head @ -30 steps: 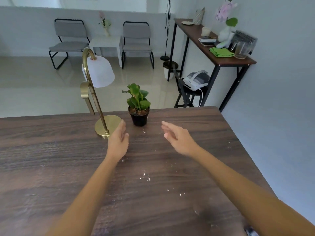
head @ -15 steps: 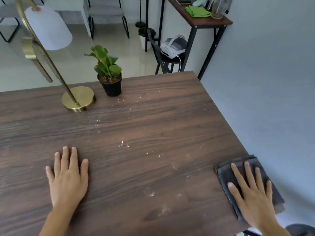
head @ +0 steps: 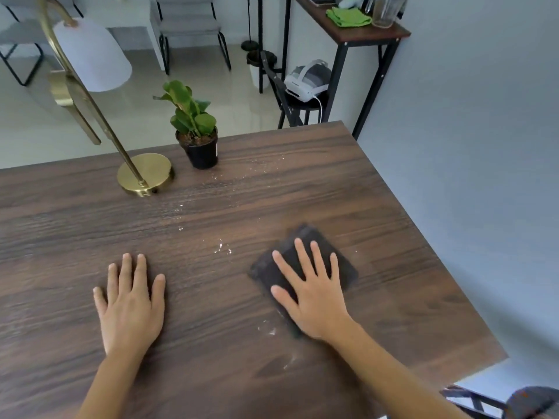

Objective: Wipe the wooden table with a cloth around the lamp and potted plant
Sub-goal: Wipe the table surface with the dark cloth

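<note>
Dark, seemingly folded cloth (head: 305, 269) flat on crumb-strewn wooden table (head: 378, 207).

Two bare hands lie flat in the lower half of the frame: the left hand (head: 130, 306) and the right hand (head: 308, 293). One dark cloth (head: 305, 264) sits at centre right. On the one wooden table (head: 378, 207) stand one brass lamp (head: 90, 95) and one potted plant (head: 196, 134), upper left. Beyond, at the top, two grey chairs (head: 190, 28) show, and one green cloth (head: 348, 18) upper right.
</note>
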`<state>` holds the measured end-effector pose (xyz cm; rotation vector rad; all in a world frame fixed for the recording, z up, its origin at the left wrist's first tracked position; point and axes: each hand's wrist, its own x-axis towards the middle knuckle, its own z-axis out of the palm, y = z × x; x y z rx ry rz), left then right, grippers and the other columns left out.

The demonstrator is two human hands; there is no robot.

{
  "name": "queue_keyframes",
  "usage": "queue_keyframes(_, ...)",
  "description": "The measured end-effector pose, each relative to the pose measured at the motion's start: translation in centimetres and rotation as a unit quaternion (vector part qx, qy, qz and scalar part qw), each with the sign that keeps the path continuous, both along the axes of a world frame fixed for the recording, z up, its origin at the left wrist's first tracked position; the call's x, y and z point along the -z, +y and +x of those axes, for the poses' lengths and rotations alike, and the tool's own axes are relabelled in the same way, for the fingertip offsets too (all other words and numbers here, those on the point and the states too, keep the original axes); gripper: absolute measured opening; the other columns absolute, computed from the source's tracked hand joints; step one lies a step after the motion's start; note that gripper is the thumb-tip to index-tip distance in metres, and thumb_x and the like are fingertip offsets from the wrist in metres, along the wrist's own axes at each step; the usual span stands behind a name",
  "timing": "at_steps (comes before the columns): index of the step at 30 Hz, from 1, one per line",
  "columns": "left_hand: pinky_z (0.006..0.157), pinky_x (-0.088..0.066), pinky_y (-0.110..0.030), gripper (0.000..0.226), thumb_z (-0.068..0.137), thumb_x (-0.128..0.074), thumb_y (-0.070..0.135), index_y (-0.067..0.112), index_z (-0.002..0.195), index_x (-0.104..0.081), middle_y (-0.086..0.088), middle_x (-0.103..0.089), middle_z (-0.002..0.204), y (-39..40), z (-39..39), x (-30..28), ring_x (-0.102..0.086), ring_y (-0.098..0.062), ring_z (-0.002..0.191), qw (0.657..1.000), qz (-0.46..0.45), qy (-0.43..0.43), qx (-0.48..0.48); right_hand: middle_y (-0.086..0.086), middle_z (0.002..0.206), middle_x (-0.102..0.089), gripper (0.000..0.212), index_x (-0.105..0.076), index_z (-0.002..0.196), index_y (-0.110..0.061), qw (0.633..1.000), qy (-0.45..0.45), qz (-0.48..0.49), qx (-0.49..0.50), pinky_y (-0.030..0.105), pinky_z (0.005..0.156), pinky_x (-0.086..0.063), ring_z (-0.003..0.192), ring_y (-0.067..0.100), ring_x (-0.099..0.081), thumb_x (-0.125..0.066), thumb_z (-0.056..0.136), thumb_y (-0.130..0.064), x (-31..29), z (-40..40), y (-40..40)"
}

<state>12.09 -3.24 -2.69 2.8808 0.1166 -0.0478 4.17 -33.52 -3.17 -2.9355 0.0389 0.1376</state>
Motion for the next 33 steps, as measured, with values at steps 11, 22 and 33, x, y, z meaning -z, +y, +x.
queue_keyframes(11,0.118,0.0,-0.053,0.064,0.097,-0.021,0.05,0.02,0.153,-0.014,-0.002,-0.008,0.163,-0.4,0.6,-0.2,0.002,-0.023,0.15,1.0,0.004,0.012,-0.001,0.014,0.166,0.006,0.074,0.007,0.149,-0.056,0.968,0.056,-0.046,0.241,0.063,0.117,-0.006,0.15,0.041,0.004,0.006,0.08,-0.083,-1.9,5.9,-14.5)
queue_keyframes(22,0.118,0.0,-0.054,0.064,0.096,-0.022,0.052,0.023,0.153,-0.014,-0.002,-0.005,0.163,-0.3,1.0,-0.2,0.004,-0.021,0.15,1.0,0.0,0.026,-0.018,0.003,0.166,-0.012,0.065,-0.022,0.151,-0.051,0.998,-0.016,-0.028,-0.052,0.057,0.115,-0.016,0.151,0.034,-0.013,-0.028,0.091,-0.075,0.1,-8.0,-5.1)
queue_keyframes(33,0.115,-0.001,-0.059,0.067,0.095,-0.019,0.056,0.022,0.152,-0.012,-0.002,-0.006,0.163,-1.6,5.2,0.7,0.002,-0.024,0.15,0.998,0.011,0.016,-0.055,0.014,0.165,0.01,0.073,0.007,0.154,-0.045,0.984,0.063,-0.023,0.162,0.064,0.117,0.004,0.15,0.042,0.011,-0.001,0.088,-0.076,-0.9,14.0,-7.0)
